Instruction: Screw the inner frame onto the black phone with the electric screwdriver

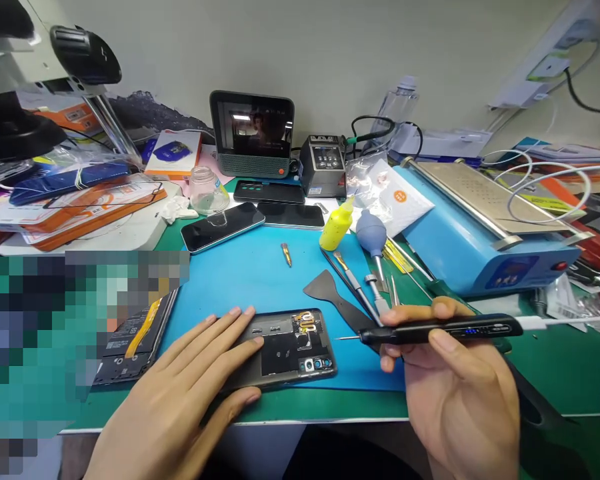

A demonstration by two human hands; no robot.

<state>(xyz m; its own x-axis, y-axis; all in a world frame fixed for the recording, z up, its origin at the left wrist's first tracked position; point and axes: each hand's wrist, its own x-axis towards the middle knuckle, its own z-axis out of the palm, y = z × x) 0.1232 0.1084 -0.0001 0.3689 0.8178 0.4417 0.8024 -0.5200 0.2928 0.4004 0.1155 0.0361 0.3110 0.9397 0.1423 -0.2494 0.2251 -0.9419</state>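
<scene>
A dark phone back cover (280, 353) lies inside up on the blue mat (230, 273), its gold contacts and camera rings at the right end. My left hand (180, 380) rests across its left part, fingers stretched out, thumb along the near edge; what lies beneath is hidden. In my right hand (460, 380) is a black pen-shaped electric tool (445, 329) with a thin metal tip, blue lights and a white cable. Its tip points left, close to the cover's right end. Beyond it lies a dark flat spatula (327, 290).
An opened phone (135, 337) lies left, partly blurred out. Behind are phones (223, 227), a yellow bottle (337, 225), a blue air blower (371, 233) and a smart display (253, 133). A blue heating-plate machine (495, 260) stands right; a microscope (20, 87) overhangs upper left.
</scene>
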